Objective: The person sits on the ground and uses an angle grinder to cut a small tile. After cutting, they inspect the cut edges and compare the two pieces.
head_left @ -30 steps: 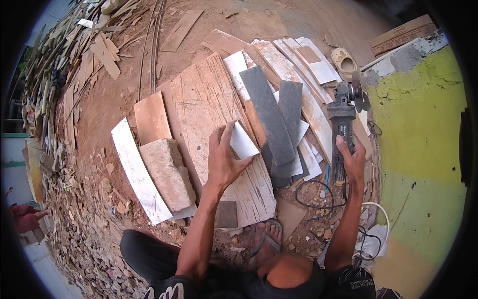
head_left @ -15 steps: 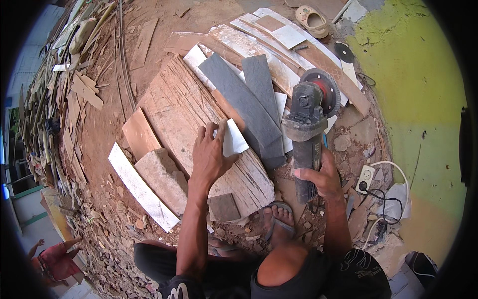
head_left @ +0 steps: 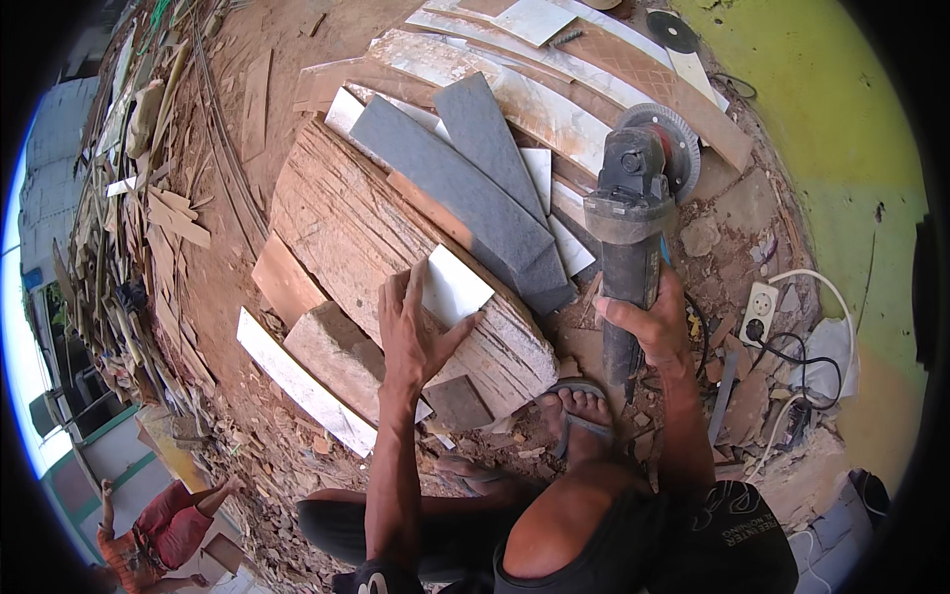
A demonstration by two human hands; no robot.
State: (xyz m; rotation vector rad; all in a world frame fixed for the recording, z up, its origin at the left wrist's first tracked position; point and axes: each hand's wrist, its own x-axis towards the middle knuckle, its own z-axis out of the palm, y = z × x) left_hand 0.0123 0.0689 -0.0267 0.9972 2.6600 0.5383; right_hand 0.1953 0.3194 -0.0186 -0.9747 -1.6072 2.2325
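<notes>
Left hand [head_left: 411, 332] is steadying a white tile [head_left: 457, 285] on the grooved slab [head_left: 332, 203], between thumb and fingers; right hand [head_left: 648, 322] is gripping an angle grinder [head_left: 628, 218].
The disc [head_left: 687, 148] is hanging apart from the tile, so cutting seemingly isn't happening; whether any edge is finished or waiting, I cannot tell. Grey strips [head_left: 455, 188] are lying near the slab; no container is showing.

The person wears black: the right sleeve [head_left: 742, 559] carries pale outlined script and small light lettering, the left sleeve [head_left: 398, 578] curved white shapes by the lower edge. Black legwear [head_left: 594, 566] stops short of the bare, rounded right knee [head_left: 554, 535]. Grey sandals [head_left: 591, 428] with slim straps, the left partly hidden
</notes>
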